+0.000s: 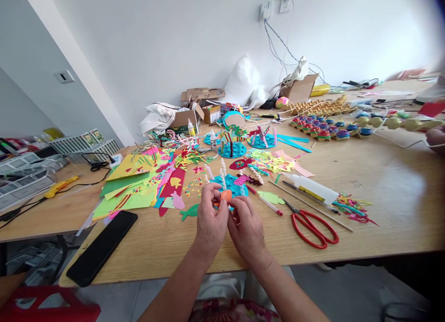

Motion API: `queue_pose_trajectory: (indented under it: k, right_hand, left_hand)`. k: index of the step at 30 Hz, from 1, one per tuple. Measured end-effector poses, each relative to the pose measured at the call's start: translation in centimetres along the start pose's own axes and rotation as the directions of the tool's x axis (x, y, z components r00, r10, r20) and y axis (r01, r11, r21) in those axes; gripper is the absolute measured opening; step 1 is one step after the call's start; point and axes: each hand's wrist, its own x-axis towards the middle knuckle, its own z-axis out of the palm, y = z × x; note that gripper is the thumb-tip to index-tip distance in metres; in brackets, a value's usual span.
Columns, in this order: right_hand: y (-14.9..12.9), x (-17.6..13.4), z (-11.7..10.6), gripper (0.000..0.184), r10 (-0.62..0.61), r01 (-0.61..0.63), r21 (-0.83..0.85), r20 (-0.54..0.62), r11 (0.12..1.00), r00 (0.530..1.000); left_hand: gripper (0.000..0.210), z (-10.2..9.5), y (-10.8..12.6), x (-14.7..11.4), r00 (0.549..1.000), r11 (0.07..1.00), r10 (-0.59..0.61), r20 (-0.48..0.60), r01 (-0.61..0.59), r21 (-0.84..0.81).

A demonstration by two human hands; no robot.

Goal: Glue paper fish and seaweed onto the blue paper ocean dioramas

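An orange paper fish (226, 195) is pinched in my left hand (211, 220), above the front edge of the table. The bent fingers of my right hand (248, 227) close on the right edge of the same fish; my fingers hide its lower part. Just behind my hands stands a blue egg-carton base (228, 183) with upright white twisted pipe cleaners (223, 169). A pink spotted paper fish (242, 179) is at its right side. The green paper fish (190, 212) lies left of my left hand. A red-capped pen (267, 202) rests beyond my right hand.
Red-handled scissors (314, 227), a wooden stick (311, 206) and a glue bottle (314, 188) lie to the right. A black phone (102, 247) and coloured paper sheets (128, 187) lie left. Finished blue bases (232, 148) stand behind. Another person's hand (436, 138) shows at far right.
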Motion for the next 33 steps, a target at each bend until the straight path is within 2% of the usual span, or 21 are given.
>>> queue_pose_trajectory:
  k: [4, 5, 7, 9, 11, 14, 17, 21, 25, 29, 33]
  right_hand:
    - [-0.1, 0.2, -0.3, 0.012, 0.001, 0.001, 0.034, -0.038, 0.999, 0.999]
    - [-0.2, 0.2, -0.4, 0.011, 0.039, -0.036, 0.077, -0.041, 0.996, 0.998]
    - [-0.1, 0.4, -0.7, 0.006, 0.192, -0.18, 0.222, -0.036, 0.958, 0.981]
    - [0.1, 0.7, -1.1, 0.003, 0.395, -0.367, 0.423, 0.025, 0.828, 0.919]
    - [0.6, 0.9, -1.4, 0.009, 0.525, -0.507, 0.598, 0.164, 0.62, 0.835]
    - [1.3, 1.2, -1.7, 0.014, 0.572, -0.614, 0.711, 0.36, 0.343, 0.737]
    - [1.8, 1.4, -1.7, 0.018, 0.587, -0.668, 0.716, 0.457, 0.203, 0.668]
    - [2.1, 1.4, -1.6, 0.022, 0.56, -0.739, 0.651, 0.552, 0.172, 0.617]
    - [2.6, 1.3, -1.4, 0.024, 0.568, -0.786, 0.592, 0.591, 0.177, 0.573]
    - [2.9, 1.4, -1.3, 0.027, 0.586, -0.802, 0.566, 0.591, 0.188, 0.554]
    - [3.0, 1.7, -1.2, 0.028, 0.587, -0.809, 0.555, 0.595, 0.194, 0.549]
  left_hand:
    - [0.019, 0.1, 0.5, -0.5, 0.999, 0.993, -0.028, 0.043, 0.033, -0.111]
    - [0.02, -0.1, 0.6, -0.7, 0.998, 0.99, -0.025, 0.065, 0.034, -0.137]
    - [0.027, -0.6, 0.8, -1.2, 0.995, 0.986, 0.0, 0.1, 0.016, -0.167]
    - [0.031, -1.3, 0.8, -1.5, 0.994, 0.989, 0.033, 0.102, -0.017, -0.146]
    - [0.027, -2.0, 0.6, -1.4, 0.995, 0.996, 0.057, 0.076, -0.052, -0.072]
    - [0.014, -2.7, 0.0, -0.3, 0.991, 0.993, 0.104, 0.08, -0.107, 0.044]
    - [0.014, -2.7, -0.6, 1.0, 0.977, 0.983, 0.149, 0.154, -0.163, 0.082]
    - [0.027, -2.3, -1.6, 2.1, 0.959, 0.987, 0.138, 0.248, -0.155, 0.05]
    - [0.035, -2.2, -2.7, 2.5, 0.937, 0.999, 0.05, 0.346, -0.05, -0.009]
    - [0.032, -2.0, -3.5, 2.9, 0.908, 0.997, -0.056, 0.415, 0.074, -0.027]
    - [0.032, -1.6, -3.5, 3.2, 0.888, 0.99, -0.113, 0.446, 0.141, -0.03]
